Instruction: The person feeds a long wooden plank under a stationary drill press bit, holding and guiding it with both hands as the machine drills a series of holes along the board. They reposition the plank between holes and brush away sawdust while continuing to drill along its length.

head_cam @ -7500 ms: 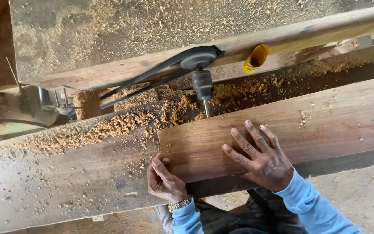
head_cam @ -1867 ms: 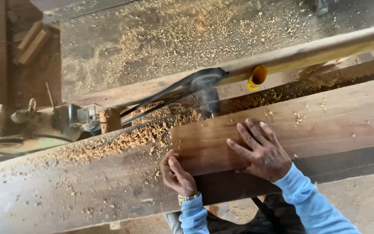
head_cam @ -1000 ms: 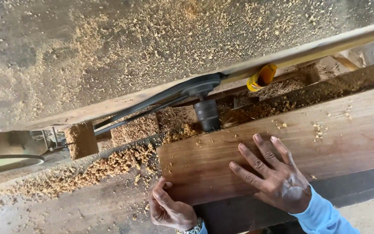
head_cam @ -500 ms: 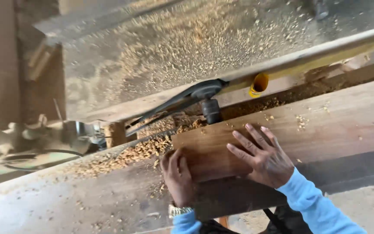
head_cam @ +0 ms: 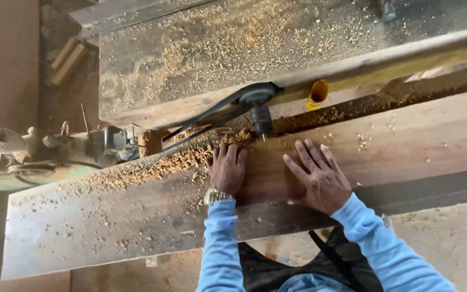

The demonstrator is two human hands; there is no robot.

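— Where sawdust (head_cam: 152,168) lies thick, what is underneath?

— Long grey workbench (head_cam: 82,227), dirt floor at left, a second dusty table (head_cam: 233,43) beyond.

— And the hands?

— Left hand (head_cam: 226,168) lies flat, fingers together, on the brown plank's (head_cam: 406,146) left end. Right hand (head_cam: 317,177) rests flat beside it, fingers spread.

— Anything in the way?

— Drill chuck (head_cam: 261,119) with its belt (head_cam: 201,116) meets the plank's far edge between the hands; yellow tube (head_cam: 318,94) nearby, motor (head_cam: 39,157) at left.
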